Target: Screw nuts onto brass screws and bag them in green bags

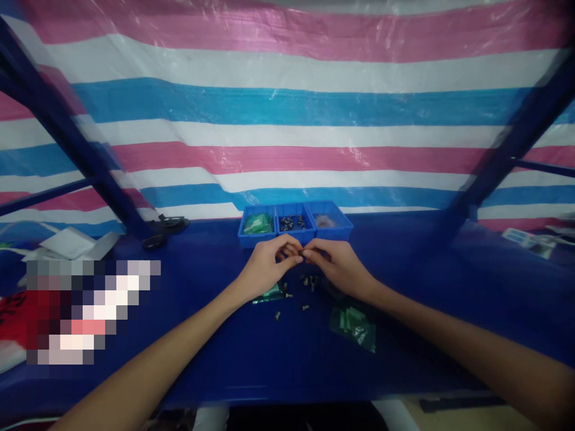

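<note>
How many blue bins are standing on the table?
3, side by side at the back of the table: left bin with green pieces, middle bin with dark small parts, right bin. None seems hidden.

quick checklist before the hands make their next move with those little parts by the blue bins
1. Both hands meet in front of the bins: left hand and right hand fingertip to fingertip: ok.
2. Small part pinched between the fingertips: something dark shows there, too small to identify: cannot tell.
3. Three blue bins upright, side by side, within reach: ok.
4. Loose small parts lie scattered on the blue table, away from the front edge: ok.
5. Green bag lies flat near the right forearm, apart from the hands: ok.
6. Firmness of either grip: cannot tell.
</note>
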`<state>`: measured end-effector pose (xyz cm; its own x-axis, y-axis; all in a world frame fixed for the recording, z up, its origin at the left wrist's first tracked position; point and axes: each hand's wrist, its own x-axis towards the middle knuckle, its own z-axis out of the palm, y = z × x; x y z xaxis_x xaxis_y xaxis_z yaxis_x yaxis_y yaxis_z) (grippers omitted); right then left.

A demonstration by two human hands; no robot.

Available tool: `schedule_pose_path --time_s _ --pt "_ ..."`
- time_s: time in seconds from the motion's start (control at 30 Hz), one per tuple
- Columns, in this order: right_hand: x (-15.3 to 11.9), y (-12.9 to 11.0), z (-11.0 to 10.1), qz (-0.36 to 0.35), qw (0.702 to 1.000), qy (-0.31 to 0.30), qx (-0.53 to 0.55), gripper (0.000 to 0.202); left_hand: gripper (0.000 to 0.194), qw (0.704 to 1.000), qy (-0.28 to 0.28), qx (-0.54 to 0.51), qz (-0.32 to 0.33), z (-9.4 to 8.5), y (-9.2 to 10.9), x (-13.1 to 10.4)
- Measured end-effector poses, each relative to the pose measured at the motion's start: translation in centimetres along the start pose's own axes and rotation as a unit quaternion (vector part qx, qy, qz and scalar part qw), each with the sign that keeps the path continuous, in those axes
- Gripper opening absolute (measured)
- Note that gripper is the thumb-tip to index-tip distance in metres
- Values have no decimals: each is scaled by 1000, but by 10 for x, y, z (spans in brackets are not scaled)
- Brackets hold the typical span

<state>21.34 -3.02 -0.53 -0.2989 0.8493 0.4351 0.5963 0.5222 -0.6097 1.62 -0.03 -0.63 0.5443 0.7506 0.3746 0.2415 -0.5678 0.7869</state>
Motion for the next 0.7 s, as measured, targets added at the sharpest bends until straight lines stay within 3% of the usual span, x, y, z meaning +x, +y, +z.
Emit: schedule_pose_path --time_s 0.3,0.57,0.7 --pt "-2 4 3 -31 999 -42 -9 18 10 998 14 56 12 -2 5 0" --pt "-2 2 2 -35 998 -12 -47 26 20 992 14 114 56 -2 2 0" --pt "-2 -3 -2 -32 999 7 -43 19 12 989 10 130 64 0 -1 -2"
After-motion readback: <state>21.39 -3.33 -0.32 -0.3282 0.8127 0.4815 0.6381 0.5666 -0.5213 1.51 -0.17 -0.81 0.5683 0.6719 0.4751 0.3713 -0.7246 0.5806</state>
